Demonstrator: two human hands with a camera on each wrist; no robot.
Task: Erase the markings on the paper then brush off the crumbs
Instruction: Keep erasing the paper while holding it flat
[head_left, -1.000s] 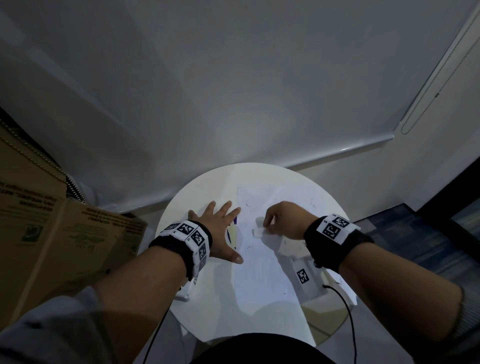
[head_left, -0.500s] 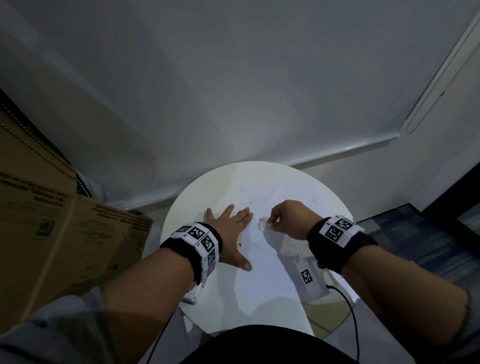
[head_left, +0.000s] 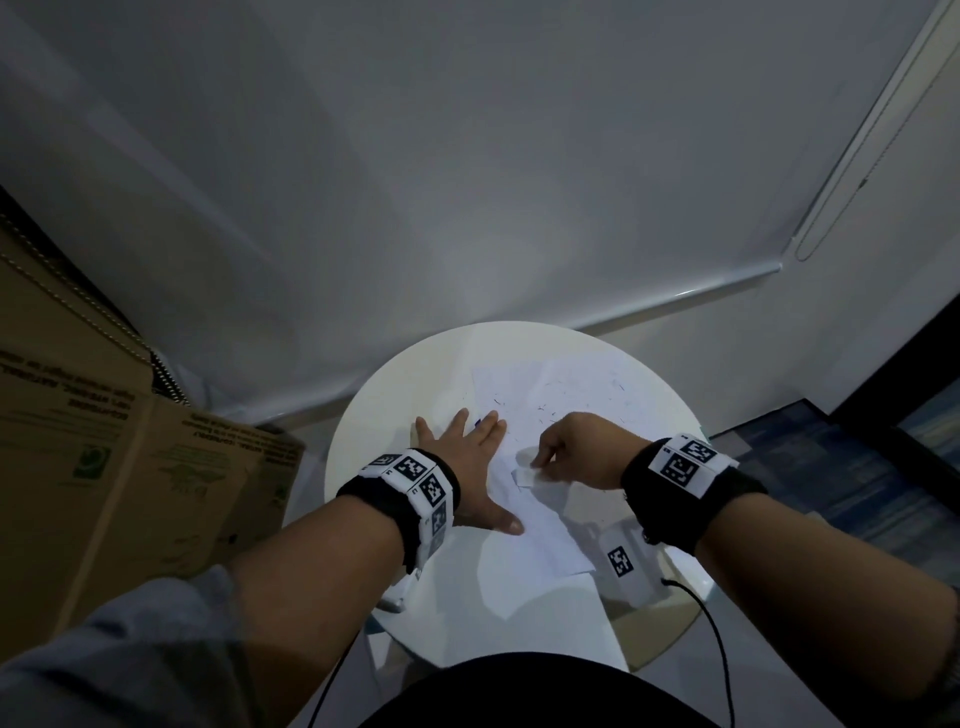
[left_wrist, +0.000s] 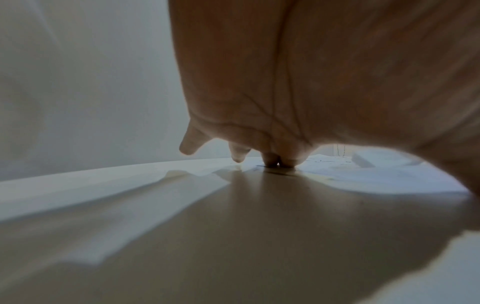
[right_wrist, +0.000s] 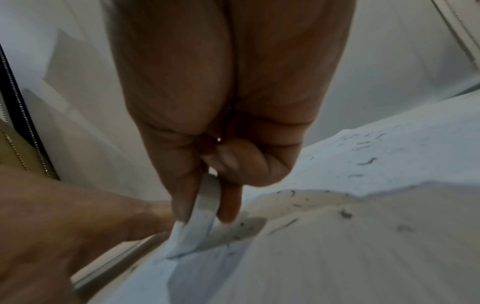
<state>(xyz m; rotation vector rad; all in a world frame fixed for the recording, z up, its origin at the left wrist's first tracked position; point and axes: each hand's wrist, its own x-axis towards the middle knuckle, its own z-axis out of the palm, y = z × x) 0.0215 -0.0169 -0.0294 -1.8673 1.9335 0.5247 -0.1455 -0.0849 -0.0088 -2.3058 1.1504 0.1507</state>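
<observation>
Head view: flat left hand (head_left: 462, 467) pins thin, crease-prone white paper sheet (head_left: 540, 525); right hand (head_left: 576, 452), at 3 o'clock, pinches small, probably rubbery white eraser (head_left: 525, 474).

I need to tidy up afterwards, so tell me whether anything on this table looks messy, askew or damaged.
Dark eraser crumbs are scattered over the far part of the paper, not yet brushed off. The paper lies askew on the round table. The left hand presses it flat; the right hand pinches the eraser. No tears visible.
</observation>
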